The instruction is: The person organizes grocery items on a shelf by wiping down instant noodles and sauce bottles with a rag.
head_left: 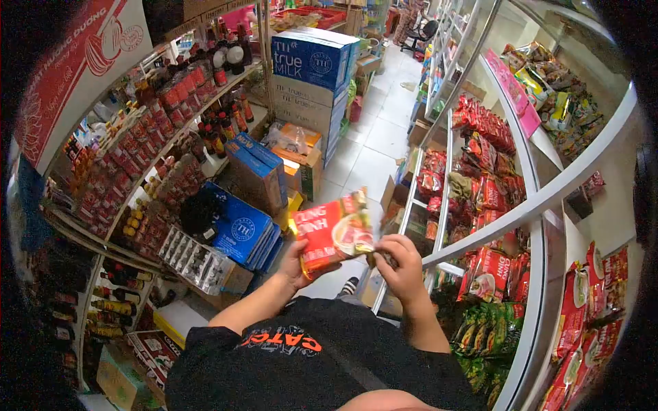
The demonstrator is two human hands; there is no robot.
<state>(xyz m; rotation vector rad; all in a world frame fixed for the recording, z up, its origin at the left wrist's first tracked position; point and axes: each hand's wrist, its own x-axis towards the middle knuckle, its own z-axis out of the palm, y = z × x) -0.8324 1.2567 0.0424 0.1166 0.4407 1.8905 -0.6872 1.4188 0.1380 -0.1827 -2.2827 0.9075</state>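
Observation:
A red and gold instant noodle packet (pixel 334 233), with a bowl of noodles printed on it, is held up in front of my chest. My left hand (pixel 296 266) grips it from its lower left side, with some fingers hidden beneath. At the packet's lower right corner, the fingers of my right hand (pixel 399 264) are closed in a pinch on its edge. Similar red noodle packets (pixel 489 274) fill the shelf just right of my right hand. Below those stand green packets (pixel 490 335).
Blue TH true MILK cartons (pixel 312 65) are stacked on the left of the aisle. More blue boxes (pixel 241 229) and an egg tray-like silver pack (pixel 195 260) sit nearer. Bottle-filled shelves (pixel 223 130) line the left. A metal shelf frame (pixel 548 195) curves along my right.

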